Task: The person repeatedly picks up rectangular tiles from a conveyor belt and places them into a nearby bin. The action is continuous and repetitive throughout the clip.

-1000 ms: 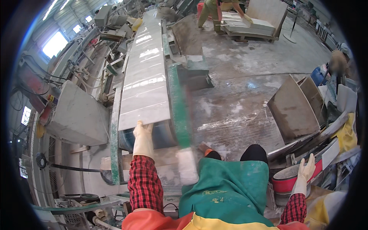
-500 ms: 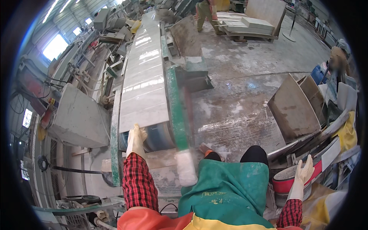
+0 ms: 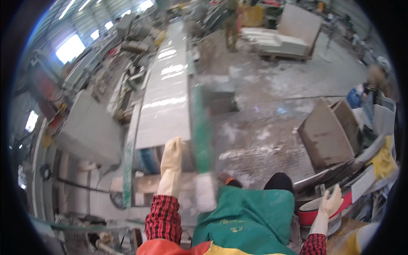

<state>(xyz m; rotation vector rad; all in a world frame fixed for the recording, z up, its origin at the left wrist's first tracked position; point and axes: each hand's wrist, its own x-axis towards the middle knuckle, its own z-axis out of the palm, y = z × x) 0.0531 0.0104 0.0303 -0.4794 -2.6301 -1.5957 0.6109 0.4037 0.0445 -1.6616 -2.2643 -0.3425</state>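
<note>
A long strip of polished white stone slab [image 3: 165, 119] lies on a conveyor with green side rails [image 3: 199, 127]. My left hand [image 3: 172, 149], in a cream rubber glove, is at the slab's near edge toward its right corner, with fingers curled against that edge. Below the edge a blue roller [image 3: 147, 160] shows, partly hidden by my glove. My right hand [image 3: 330, 203], gloved likewise, is out to the right with fingers apart and nothing in it. It hovers over or rests by a round tub with a red band [image 3: 307, 217]; contact is unclear.
A large white stone block [image 3: 91, 129] stands left of the conveyor. To the right are leaning brown boards [image 3: 325, 136] and piled scraps. Another person [image 3: 230, 32] stands at the back near a pallet of white slabs [image 3: 276, 42]. The floor [image 3: 255, 127] looks wet.
My left hand has shifted right along the slab's near edge. My right hand has dropped slightly and moved a little left. The view has tilted slightly and blurred.
</note>
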